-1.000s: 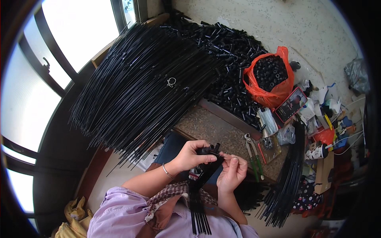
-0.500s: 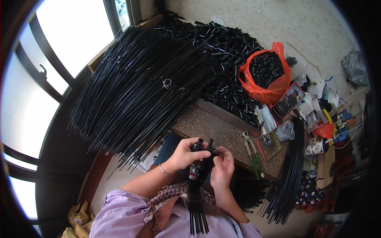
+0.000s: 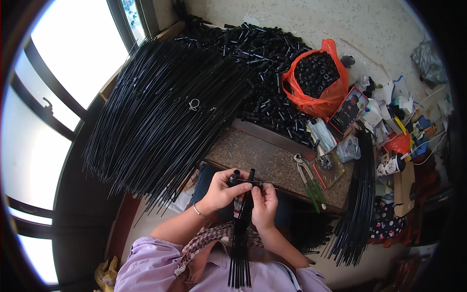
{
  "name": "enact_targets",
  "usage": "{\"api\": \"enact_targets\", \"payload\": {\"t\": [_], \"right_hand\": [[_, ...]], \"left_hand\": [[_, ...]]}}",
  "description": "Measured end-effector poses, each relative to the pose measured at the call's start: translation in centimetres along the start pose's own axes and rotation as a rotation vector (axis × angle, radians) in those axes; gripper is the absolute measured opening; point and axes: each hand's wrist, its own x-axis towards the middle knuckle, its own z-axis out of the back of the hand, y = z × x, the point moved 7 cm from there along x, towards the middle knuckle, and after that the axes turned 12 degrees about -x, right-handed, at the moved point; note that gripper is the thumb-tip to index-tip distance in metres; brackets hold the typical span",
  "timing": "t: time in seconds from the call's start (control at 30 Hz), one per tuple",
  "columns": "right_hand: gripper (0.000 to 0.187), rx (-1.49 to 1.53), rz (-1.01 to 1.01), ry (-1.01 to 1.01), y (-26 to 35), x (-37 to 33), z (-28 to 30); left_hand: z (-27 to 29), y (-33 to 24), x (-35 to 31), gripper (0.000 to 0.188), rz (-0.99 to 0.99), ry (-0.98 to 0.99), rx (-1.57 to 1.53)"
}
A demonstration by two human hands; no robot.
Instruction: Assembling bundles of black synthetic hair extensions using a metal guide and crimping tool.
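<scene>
Low in the middle of the frame, the left hand [image 3: 220, 189] is closed around a thick black piece [image 3: 236, 173], its thumb laid across toward the centre. A slimmer black tube [image 3: 252, 173] stands up just beside it, between the two hands. The right hand [image 3: 265, 203] has its fingers curled in at that tube; whether they pinch it or the thin wire [image 3: 270, 182], I cannot tell. The wire runs sideways across the pieces, its free end sticking out to the right. Below, a small bundle of black rods [image 3: 239, 265] hangs toward the bottom edge.

From where I stand, good work here rests on a steady left grip, with the right fingertips guiding the wire close to the tube so it doesn't bend. I'd keep skin clear of its loose end. The green-handled pincers [image 3: 307, 182] lie within reach, right of centre, on the speckled tabletop [image 3: 265, 162].
</scene>
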Motion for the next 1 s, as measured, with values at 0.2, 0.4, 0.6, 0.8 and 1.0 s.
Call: {"api": "enact_targets", "payload": {"t": [0.2, 0.4, 0.6, 0.8, 1.0], "right_hand": [[0.018, 0.172, -0.158, 0.145, -1.3, 0.5, -0.4], [0.026, 0.257, -0.290, 0.284, -2.1, 0.5, -0.9], [0.027, 0.297, -0.336, 0.299, -2.4, 0.5, -0.8], [0.027, 0.391, -0.333, 0.477, -1.7, 0.1, -2.0], [0.027, 0.447, -0.436, 0.446, -2.5, 0.5, -1.5]], "left_hand": [[0.4, 0.2, 0.3, 0.020, 0.118, 0.021, -0.143], [0.8, 0.3, 0.1, 0.018, 0.158, 0.038, -0.209], [-0.2, -1.9, 1.4, 0.016, -0.007, 0.208, 0.114], [0.3, -0.4, 0.9, 0.014, 0.239, 0.260, -0.187], [0.5, -2.2, 2.0, 0.013, 0.087, 0.387, 0.115]]}}
